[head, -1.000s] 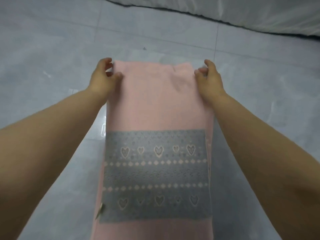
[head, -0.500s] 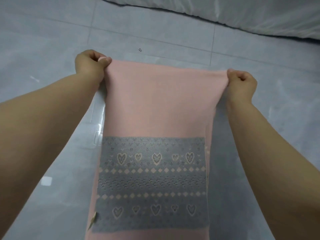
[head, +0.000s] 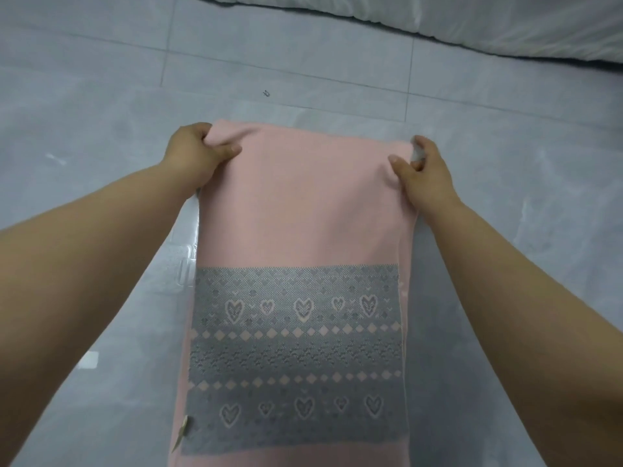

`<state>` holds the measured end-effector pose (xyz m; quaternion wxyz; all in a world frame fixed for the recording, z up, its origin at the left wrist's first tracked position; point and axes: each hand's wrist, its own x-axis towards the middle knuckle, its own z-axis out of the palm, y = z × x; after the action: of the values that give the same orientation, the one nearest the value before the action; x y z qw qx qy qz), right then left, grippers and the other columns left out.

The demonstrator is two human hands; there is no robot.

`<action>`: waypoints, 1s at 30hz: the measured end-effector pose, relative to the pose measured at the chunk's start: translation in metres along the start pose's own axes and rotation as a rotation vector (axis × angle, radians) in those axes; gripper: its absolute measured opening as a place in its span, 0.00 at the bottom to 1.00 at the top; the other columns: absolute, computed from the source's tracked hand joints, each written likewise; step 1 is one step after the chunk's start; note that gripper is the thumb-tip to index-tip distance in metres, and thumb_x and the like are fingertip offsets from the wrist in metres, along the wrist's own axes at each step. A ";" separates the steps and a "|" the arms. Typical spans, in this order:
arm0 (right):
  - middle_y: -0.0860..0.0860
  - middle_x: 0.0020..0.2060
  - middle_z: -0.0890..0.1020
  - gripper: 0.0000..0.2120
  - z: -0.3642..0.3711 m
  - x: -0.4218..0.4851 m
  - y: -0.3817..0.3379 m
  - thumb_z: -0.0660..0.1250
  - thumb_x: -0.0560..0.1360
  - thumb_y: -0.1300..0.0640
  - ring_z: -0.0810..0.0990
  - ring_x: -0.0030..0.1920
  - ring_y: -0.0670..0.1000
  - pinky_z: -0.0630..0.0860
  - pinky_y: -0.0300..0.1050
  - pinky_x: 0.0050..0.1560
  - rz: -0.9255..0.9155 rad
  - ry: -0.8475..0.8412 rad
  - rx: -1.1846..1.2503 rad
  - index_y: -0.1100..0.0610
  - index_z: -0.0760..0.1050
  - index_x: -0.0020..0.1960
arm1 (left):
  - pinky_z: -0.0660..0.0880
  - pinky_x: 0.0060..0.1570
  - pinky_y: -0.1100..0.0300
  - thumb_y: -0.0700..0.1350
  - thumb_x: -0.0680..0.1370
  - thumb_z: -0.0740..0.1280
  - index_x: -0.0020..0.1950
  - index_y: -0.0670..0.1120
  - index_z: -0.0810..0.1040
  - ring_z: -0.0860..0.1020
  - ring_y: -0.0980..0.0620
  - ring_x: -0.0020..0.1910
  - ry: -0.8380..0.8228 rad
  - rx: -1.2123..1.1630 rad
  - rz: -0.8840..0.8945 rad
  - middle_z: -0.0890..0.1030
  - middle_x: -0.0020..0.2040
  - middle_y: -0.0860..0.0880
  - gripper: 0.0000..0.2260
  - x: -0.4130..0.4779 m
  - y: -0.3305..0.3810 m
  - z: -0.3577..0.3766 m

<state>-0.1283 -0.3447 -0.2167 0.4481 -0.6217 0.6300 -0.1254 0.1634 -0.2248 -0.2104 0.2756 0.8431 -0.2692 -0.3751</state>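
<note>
A pink towel point(head: 303, 203) with a grey band of hearts and diamonds point(head: 296, 358) lies lengthwise on the floor, running from the bottom of the view up to the middle. My left hand point(head: 195, 156) grips its far left corner, the thumb on top and the cloth bunched in the fingers. My right hand point(head: 426, 173) pinches the far right corner, thumb on top of the cloth. A small tag point(head: 183, 429) sticks out at the towel's near left edge.
The floor is grey glossy tile point(head: 101, 112) with grout lines. A clear plastic sheet or bag point(head: 178, 261) lies under the towel's left side. A white bedding edge point(head: 488, 21) runs along the top right. A tiny dark speck point(head: 266, 93) sits beyond the towel.
Both hands took hold of the far corners and pulled the far edge taut and wide. Now they have come nearer and lower, still holding the corners.
</note>
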 end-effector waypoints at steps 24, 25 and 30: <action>0.58 0.60 0.71 0.29 0.027 -0.024 0.004 0.71 0.68 0.48 0.72 0.60 0.57 0.67 0.50 0.65 0.096 0.267 0.048 0.59 0.67 0.63 | 0.70 0.54 0.60 0.44 0.74 0.69 0.68 0.46 0.61 0.72 0.51 0.50 0.285 -0.163 -0.026 0.69 0.54 0.51 0.27 -0.018 0.002 0.001; 0.58 0.60 0.70 0.26 0.026 -0.023 0.003 0.70 0.69 0.50 0.71 0.60 0.56 0.66 0.46 0.65 0.075 0.322 0.039 0.59 0.67 0.63 | 0.71 0.54 0.59 0.43 0.74 0.69 0.66 0.46 0.62 0.72 0.51 0.49 0.316 -0.173 -0.033 0.70 0.52 0.51 0.24 -0.019 0.001 0.001; 0.56 0.51 0.74 0.17 0.023 -0.016 -0.002 0.67 0.71 0.47 0.72 0.56 0.57 0.68 0.47 0.58 0.019 0.332 -0.099 0.57 0.74 0.54 | 0.74 0.49 0.55 0.47 0.75 0.67 0.49 0.49 0.71 0.74 0.51 0.44 0.334 -0.150 -0.079 0.74 0.42 0.52 0.07 -0.018 -0.016 0.001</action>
<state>-0.1128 -0.3215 -0.2215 0.3078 -0.6079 0.7066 -0.1910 0.1567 -0.2020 -0.2131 0.3636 0.8806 -0.1575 -0.2596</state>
